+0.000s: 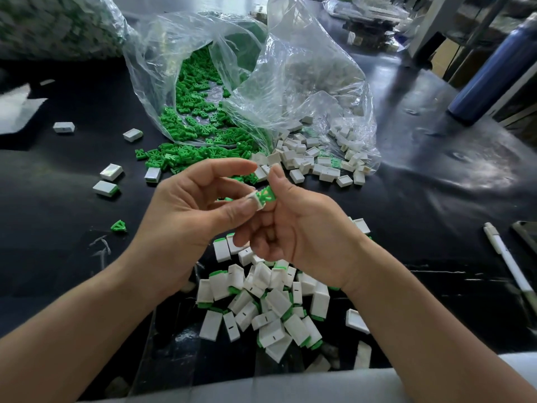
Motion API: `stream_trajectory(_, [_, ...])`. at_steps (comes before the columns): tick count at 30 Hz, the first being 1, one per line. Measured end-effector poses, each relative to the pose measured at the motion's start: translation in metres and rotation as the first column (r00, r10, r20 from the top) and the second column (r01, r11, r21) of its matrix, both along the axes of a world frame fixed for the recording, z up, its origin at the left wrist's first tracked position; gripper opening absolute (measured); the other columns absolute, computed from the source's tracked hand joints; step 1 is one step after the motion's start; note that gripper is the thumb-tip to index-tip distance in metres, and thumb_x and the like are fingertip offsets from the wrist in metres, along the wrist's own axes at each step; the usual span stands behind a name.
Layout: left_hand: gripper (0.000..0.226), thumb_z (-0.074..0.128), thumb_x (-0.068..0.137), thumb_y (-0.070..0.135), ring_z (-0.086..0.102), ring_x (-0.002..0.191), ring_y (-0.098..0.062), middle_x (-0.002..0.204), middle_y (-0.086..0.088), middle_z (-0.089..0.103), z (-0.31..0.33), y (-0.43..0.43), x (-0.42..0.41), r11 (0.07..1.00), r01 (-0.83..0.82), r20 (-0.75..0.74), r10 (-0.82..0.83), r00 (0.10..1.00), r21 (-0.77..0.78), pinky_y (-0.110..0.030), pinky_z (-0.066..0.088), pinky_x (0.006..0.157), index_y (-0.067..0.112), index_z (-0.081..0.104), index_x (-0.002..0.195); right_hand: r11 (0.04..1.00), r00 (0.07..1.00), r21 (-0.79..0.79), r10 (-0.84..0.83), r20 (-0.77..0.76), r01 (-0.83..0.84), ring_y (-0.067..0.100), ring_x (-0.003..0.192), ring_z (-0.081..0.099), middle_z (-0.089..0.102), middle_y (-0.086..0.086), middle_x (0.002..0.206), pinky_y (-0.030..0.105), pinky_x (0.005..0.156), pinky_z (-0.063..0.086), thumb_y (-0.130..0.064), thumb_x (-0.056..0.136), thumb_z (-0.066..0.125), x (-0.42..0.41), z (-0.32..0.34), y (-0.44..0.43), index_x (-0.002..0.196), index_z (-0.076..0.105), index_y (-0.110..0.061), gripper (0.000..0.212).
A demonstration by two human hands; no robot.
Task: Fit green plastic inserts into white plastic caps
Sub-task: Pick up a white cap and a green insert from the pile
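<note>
Both hands are meeting right in the middle of the view, held up over the black table (421,205). The left hand (186,207) is pinching a white cap (257,201), with its fingers (223,165) curled narrow around it. The right hand (299,231) is gripping a green insert (268,194) with its fingers (252,228) bunched tight, and the insert is touching the mouth of the cap. I can't tell how far in it's sitting. Straight below the hands at 6 o'clock, a heap of finished caps (270,303) is lying on the table, white with green edges peeking out. Up at 12 o'clock a clear plastic bag (151,62) is spilling loose green inserts (191,120) toward the hands. Just beside it, at about 1 o'clock, a second clear bag (328,68) is spilling empty white caps (316,161). Over at 9 o'clock a few stray assembled caps (106,187) are sitting well apart from each other, and a single green insert (118,226) is lying alone near them at roughly 8 o'clock. At 3 o'clock a white pen (505,257) is resting near the table edge, and at 2 o'clock a dark blue bottle (488,68) is standing upright at the back.
</note>
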State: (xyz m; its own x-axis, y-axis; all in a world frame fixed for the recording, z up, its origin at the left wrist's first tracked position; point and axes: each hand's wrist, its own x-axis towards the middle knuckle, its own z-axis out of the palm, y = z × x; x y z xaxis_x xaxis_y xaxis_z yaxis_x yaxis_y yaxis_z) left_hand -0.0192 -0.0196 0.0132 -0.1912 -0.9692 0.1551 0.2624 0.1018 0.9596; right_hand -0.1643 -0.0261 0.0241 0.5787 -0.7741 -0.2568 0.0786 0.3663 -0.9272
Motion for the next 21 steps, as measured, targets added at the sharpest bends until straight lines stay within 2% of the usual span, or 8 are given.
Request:
stream_trajectory(6, [0.04, 0.079, 0.052, 0.013, 0.067, 0.065, -0.01, 0.078, 0.001, 0.072, -0.0015, 0.0003, -0.0003, 0.998, -0.002, -0.002, 0.002, 1.0, -0.067, -0.021, 0.053, 0.057, 0.026, 0.074, 0.089, 0.999, 0.999, -0.008, -0.035, 0.022, 0.035, 0.012, 0.048, 0.046, 0.057, 0.001, 0.055, 0.018, 0.043, 0.033, -0.056, 0.073, 0.035, 0.0041, -0.0004, 0.0033, 0.08, 0.054, -0.009, 0.051])
stream_trajectory(10, [0.032, 0.072, 0.054, 0.022, 0.066, 0.061, -0.01, 0.072, 0.002, 0.071, -0.0005, 0.0008, -0.0007, 0.997, 0.001, 0.024, 0.001, 1.0, -0.08, -0.021, 0.053, 0.054, 0.029, 0.075, 0.084, 0.998, 0.998, -0.048, -0.049, -0.039, 0.047, 0.011, 0.047, 0.045, 0.056, 0.001, 0.054, 0.019, 0.044, 0.032, -0.058, 0.073, 0.034, 0.0064, -0.0041, 0.0049, 0.074, 0.052, -0.009, 0.052])
stream_trajectory(16, [0.037, 0.072, 0.056, 0.021, 0.066, 0.058, -0.014, 0.073, -0.001, 0.071, -0.0006, 0.0013, -0.0004, 0.996, -0.023, 0.037, 0.027, 0.999, -0.091, -0.024, 0.054, 0.054, 0.024, 0.071, 0.093, 0.998, 0.999, -0.051, -0.034, -0.04, 0.031, 0.01, 0.047, 0.044, 0.054, 0.0, 0.055, 0.021, 0.047, 0.031, -0.059, 0.072, 0.033, 0.0071, -0.0042, 0.0054, 0.073, 0.056, -0.011, 0.053])
stream_trajectory(18, [0.04, 0.072, 0.057, 0.021, 0.063, 0.051, -0.017, 0.073, -0.002, 0.071, -0.0013, 0.0013, -0.0009, 0.995, -0.016, 0.051, 0.021, 0.998, -0.096, -0.027, 0.054, 0.049, 0.021, 0.068, 0.097, 0.997, 0.996, -0.068, -0.044, -0.076, 0.039, 0.009, 0.048, 0.042, 0.051, -0.002, 0.055, 0.021, 0.047, 0.03, -0.057, 0.075, 0.032, 0.0081, -0.0056, 0.0061, 0.084, 0.058, -0.001, 0.062])
stream_trajectory(21, [0.037, 0.072, 0.058, 0.019, 0.062, 0.047, -0.02, 0.072, -0.005, 0.07, -0.0031, 0.0013, -0.0017, 0.996, -0.007, 0.044, 0.011, 0.999, -0.09, -0.029, 0.053, 0.047, 0.022, 0.07, 0.095, 0.995, 0.991, -0.085, -0.066, -0.113, 0.057, 0.007, 0.048, 0.038, 0.046, -0.005, 0.056, 0.02, 0.049, 0.029, -0.055, 0.077, 0.032, 0.0088, -0.0067, 0.0071, 0.117, 0.052, 0.01, 0.079])
